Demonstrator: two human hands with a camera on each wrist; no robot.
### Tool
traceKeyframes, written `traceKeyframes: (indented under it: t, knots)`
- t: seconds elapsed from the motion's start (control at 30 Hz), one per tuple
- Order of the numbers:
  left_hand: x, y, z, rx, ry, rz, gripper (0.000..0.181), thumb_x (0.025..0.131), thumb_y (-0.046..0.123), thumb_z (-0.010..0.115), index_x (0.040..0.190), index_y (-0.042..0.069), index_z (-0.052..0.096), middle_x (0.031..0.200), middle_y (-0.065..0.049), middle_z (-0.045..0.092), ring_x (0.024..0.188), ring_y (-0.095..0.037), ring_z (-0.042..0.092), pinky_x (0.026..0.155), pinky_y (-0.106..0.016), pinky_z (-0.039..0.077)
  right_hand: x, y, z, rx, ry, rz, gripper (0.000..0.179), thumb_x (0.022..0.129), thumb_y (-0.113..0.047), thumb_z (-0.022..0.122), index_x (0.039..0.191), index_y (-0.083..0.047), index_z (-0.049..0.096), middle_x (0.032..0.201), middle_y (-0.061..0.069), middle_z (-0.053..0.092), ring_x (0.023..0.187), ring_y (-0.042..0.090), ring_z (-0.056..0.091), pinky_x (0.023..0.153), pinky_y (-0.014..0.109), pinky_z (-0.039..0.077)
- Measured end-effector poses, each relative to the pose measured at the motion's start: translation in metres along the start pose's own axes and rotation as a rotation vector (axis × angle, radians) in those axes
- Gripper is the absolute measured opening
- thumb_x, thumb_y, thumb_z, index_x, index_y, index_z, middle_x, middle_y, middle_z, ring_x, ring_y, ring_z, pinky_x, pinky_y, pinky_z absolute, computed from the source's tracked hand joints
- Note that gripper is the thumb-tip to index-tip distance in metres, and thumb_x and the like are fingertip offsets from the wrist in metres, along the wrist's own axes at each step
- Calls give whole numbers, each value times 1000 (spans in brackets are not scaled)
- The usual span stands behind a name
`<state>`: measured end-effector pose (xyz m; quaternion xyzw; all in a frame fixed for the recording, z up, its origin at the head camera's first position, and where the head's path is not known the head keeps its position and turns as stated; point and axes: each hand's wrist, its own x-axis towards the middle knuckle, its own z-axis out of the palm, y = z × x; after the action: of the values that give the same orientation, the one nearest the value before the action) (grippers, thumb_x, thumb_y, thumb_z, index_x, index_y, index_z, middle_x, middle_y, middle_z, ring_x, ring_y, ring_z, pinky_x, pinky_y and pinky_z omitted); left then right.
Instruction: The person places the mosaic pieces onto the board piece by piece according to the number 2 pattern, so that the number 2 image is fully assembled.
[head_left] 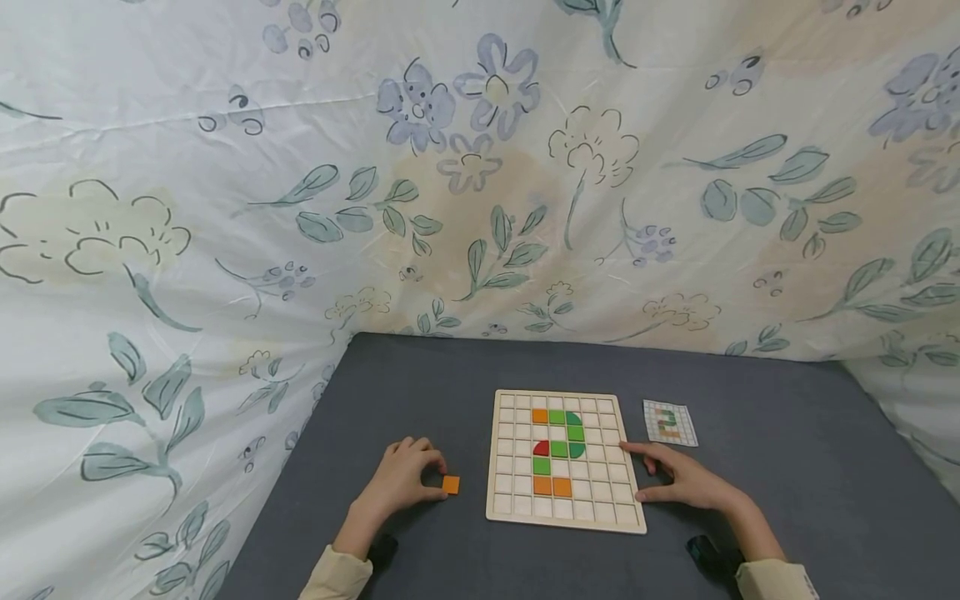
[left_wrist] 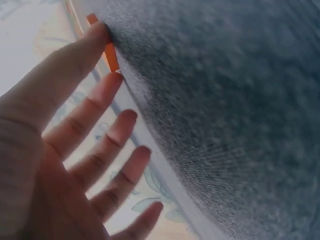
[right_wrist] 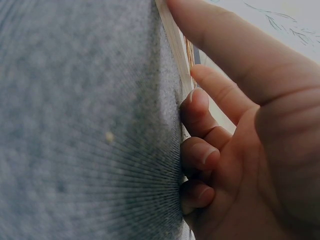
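Observation:
My left hand [head_left: 406, 477] pinches a small orange square tile [head_left: 451, 485] by its edges, left of the board. In the left wrist view the thumb and index fingertip meet the orange tile [left_wrist: 111, 56], while the other fingers spread apart. The wooden grid board [head_left: 513, 505] lies flat on the table and bears orange, green and red pieces, some square and some with a rounded corner. My right hand [head_left: 686, 481] touches the board's right edge with thumb and extended index finger. In the right wrist view its remaining fingers [right_wrist: 200, 150] bend down against the table.
A small card [head_left: 670, 423] with a coloured grid pattern lies right of the board, beyond my right hand. Dark grey cloth [head_left: 420, 375] covers the table. Flower-printed fabric [head_left: 480, 250] hangs behind and at the sides.

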<state>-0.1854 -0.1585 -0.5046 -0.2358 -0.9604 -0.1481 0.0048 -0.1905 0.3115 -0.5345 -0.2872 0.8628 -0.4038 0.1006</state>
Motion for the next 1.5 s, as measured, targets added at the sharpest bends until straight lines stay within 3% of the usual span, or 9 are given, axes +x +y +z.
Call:
traceKeyframes:
  t: [0.37, 0.63, 1.3, 1.5]
  knots:
    - [3, -1, -1, 34, -22, 57, 24, 69, 44, 78, 80, 28, 64, 90, 10, 54, 83, -13, 44, 87, -50, 39, 0, -1, -1, -1, 1, -5, 71, 78, -29, 74, 138, -5, 43, 82, 8, 42, 69, 16, 37, 51, 25, 28]
    - [6, 3, -2, 58, 2, 74, 24, 69, 45, 78, 77, 27, 64, 87, 10, 54, 83, -12, 44, 88, -50, 39, 0, -2, -1, 4, -5, -9, 71, 79, -28, 73, 138, -5, 43, 83, 8, 42, 69, 16, 37, 51, 25, 29]
    - [28, 30, -1, 65, 115, 214, 24, 69, 44, 78, 78, 25, 65, 85, 9, 55, 80, -10, 45, 93, -47, 39, 0, -1, 0, -7, -1, -7, 70, 79, -28, 73, 138, -5, 43, 83, 7, 42, 68, 15, 37, 51, 25, 28]
    - [35, 40, 0, 81, 72, 222, 25, 71, 47, 76, 80, 26, 65, 88, 9, 56, 82, -10, 46, 96, -46, 37, 0, -1, -1, -13, 0, -8, 71, 79, -28, 73, 138, -5, 43, 82, 7, 42, 68, 15, 37, 51, 25, 28]
